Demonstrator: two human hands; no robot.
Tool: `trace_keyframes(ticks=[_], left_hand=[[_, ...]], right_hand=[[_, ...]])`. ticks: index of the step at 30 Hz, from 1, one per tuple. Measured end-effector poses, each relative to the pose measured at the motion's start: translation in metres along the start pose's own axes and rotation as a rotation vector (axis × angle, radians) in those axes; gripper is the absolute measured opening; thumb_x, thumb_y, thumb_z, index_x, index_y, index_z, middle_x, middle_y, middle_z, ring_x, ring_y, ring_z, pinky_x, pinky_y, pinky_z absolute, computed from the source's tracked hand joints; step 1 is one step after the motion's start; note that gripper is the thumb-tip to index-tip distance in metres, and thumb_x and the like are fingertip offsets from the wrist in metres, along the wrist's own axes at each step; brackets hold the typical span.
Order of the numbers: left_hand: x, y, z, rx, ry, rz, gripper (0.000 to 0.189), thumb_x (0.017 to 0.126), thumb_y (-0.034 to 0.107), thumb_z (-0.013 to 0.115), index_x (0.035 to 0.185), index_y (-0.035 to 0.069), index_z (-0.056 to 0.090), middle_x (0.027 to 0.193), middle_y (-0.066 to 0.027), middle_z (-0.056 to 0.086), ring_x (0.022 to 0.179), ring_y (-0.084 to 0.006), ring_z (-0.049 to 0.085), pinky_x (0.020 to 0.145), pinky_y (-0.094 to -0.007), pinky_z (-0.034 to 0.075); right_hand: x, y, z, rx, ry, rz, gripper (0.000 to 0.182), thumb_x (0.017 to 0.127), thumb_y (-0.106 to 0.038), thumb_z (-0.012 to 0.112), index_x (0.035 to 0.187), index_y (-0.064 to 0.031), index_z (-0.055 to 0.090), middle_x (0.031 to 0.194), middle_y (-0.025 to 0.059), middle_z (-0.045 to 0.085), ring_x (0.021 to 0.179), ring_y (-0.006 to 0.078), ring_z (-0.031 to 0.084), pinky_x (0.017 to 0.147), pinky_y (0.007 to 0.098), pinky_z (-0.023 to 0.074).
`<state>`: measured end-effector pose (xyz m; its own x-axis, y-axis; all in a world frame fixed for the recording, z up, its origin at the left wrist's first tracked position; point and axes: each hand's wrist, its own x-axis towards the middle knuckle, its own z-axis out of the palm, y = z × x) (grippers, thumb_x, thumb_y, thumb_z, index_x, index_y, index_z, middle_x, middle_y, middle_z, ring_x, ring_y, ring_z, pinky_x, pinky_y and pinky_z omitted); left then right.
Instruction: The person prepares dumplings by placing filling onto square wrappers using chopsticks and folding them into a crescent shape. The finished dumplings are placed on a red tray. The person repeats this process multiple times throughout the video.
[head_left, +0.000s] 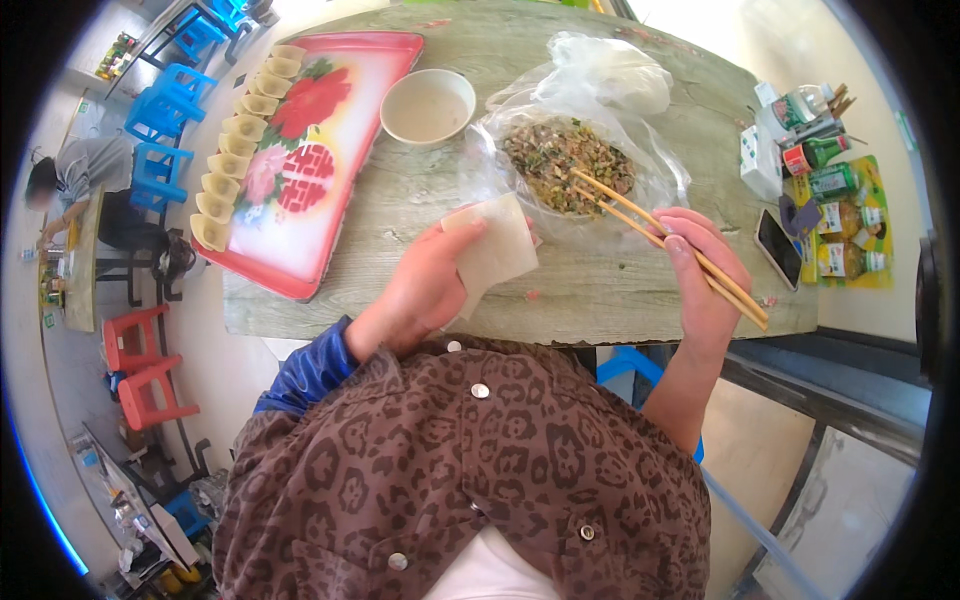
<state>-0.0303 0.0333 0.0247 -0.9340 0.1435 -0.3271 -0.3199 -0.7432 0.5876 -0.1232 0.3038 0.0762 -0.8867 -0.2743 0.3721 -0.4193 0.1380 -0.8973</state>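
Observation:
Pale, flat dough wrappers (499, 244) lie in my left hand (427, 277), with the thumb resting on top. My right hand (705, 262) grips a pair of wooden chopsticks (720, 279), whose tips reach into the minced filling (562, 161). That filling, flecked with green, sits in a clear plastic bag (667, 169) spread open on the table. Left of it stands a white bowl (427, 106) of cloudy liquid. Farther left, a row of folded dumplings (231, 166) lines the far-left side of a red-rimmed floral tray (296, 217).
The wood-grain table (375, 300) carries a phone (778, 249) near its right edge, beside a tissue pack (761, 161) and a bottle (802, 105). Blue stools (161, 176) and red stools (142, 337) stand on the floor to the left. Another person (97, 180) leans over a separate table.

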Motion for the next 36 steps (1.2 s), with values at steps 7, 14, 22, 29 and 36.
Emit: trace_keyframes(ticks=[7,14,22,29,36], left_hand=[[0.004,-0.004,0.000,-0.006,0.077,0.001,0.046,0.109,0.017,0.043,0.144,-0.012,0.046,0.144,-0.0222,0.057,0.132,-0.0337,0.058,0.116,-0.0461,0.042],[0.002,-0.002,0.002,-0.019,0.069,-0.039,0.047,0.109,0.018,0.042,0.144,-0.013,0.045,0.143,-0.0235,0.057,0.131,-0.0339,0.058,0.116,-0.0469,0.043],[0.002,-0.002,0.002,-0.044,0.056,-0.066,0.049,0.109,0.021,0.041,0.144,-0.013,0.044,0.141,-0.0240,0.058,0.130,-0.0344,0.059,0.114,-0.0480,0.043],[0.003,-0.002,0.000,-0.044,0.069,-0.069,0.049,0.109,0.020,0.041,0.144,-0.013,0.044,0.141,-0.0248,0.058,0.130,-0.0349,0.059,0.115,-0.0482,0.043],[0.007,0.003,0.001,-0.016,0.060,-0.031,0.047,0.108,0.017,0.043,0.143,-0.013,0.046,0.142,-0.0247,0.057,0.130,-0.0357,0.059,0.115,-0.0479,0.043]], right_hand=[[0.003,0.018,0.012,0.174,0.015,0.090,0.014,0.098,0.001,0.062,0.103,0.0089,0.073,0.106,0.0152,0.073,0.090,0.0182,0.070,0.084,0.0299,0.0585],[0.001,0.028,0.018,0.248,0.005,0.154,0.017,0.101,-0.003,0.061,0.106,0.0088,0.072,0.107,0.0161,0.073,0.091,0.0192,0.071,0.082,0.0305,0.0600],[0.002,0.041,0.026,0.291,-0.018,0.183,0.019,0.102,-0.004,0.060,0.106,0.0098,0.072,0.107,0.0175,0.073,0.091,0.0211,0.072,0.083,0.0341,0.0628],[-0.003,0.056,0.025,0.475,0.048,0.298,0.022,0.104,-0.008,0.057,0.107,0.0091,0.070,0.107,0.0212,0.072,0.094,0.0254,0.073,0.081,0.0387,0.0646],[-0.004,0.070,0.013,0.653,0.230,0.301,0.022,0.106,-0.012,0.056,0.107,0.0062,0.068,0.107,0.0223,0.071,0.095,0.0295,0.073,0.080,0.0407,0.0645]])
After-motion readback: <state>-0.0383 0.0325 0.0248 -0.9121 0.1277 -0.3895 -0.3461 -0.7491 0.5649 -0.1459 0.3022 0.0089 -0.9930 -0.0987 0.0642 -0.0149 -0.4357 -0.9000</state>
